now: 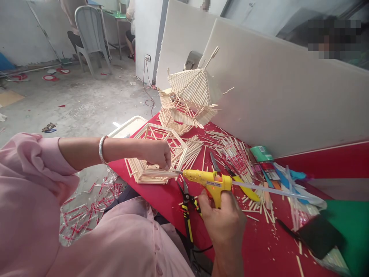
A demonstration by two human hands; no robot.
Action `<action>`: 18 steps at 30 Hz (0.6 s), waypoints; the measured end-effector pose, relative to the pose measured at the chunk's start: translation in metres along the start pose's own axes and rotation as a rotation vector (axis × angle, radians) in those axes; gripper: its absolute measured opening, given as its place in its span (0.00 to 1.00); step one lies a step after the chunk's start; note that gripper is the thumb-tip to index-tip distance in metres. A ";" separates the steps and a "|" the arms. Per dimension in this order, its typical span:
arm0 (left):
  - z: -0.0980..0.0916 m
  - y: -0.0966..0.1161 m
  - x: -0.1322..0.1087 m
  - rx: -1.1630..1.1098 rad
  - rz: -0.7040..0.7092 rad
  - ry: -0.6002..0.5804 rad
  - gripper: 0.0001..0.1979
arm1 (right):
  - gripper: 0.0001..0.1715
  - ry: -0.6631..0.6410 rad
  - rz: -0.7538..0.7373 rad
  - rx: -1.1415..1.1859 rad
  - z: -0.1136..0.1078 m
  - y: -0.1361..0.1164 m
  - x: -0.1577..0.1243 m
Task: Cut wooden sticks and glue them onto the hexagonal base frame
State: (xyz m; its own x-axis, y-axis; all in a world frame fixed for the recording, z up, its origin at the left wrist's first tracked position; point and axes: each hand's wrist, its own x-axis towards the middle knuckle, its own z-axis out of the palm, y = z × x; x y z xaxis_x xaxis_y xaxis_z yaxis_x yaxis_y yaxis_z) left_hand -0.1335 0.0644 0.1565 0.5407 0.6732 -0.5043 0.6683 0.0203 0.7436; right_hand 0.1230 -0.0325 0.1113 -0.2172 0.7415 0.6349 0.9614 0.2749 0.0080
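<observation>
My right hand [223, 217] is wrapped round a yellow hot glue gun [206, 180], with a long clear glue stick [268, 189] running out of its back end. The gun's nozzle points left and meets the near edge of a many-sided frame of thin wooden sticks [151, 179]. Over that frame, my left hand [158, 154] is closed, its fingers curled down near the nozzle. What those fingers pinch is hidden. Behind the frame stands a pagoda-like model of wooden sticks [191, 88] with a sloped roof.
Pruning shears [187, 207] lie on the red table [227, 238] below the glue gun. Loose sticks [230, 148], a green can [261, 154] and a black object [321, 234] are to the right. A pale board [273, 96] rises behind. Plastic wrappers [89, 209] litter the floor.
</observation>
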 end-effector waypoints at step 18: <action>-0.001 0.011 -0.004 0.090 -0.076 -0.004 0.12 | 0.15 0.032 0.019 0.011 -0.002 -0.004 0.000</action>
State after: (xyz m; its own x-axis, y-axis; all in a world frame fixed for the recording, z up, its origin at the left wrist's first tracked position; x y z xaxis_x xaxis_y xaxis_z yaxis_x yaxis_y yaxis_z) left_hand -0.1286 0.0626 0.1665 0.4888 0.6694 -0.5594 0.7505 0.0043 0.6608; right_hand 0.1195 -0.0353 0.1127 -0.1936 0.7264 0.6594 0.9634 0.2679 -0.0122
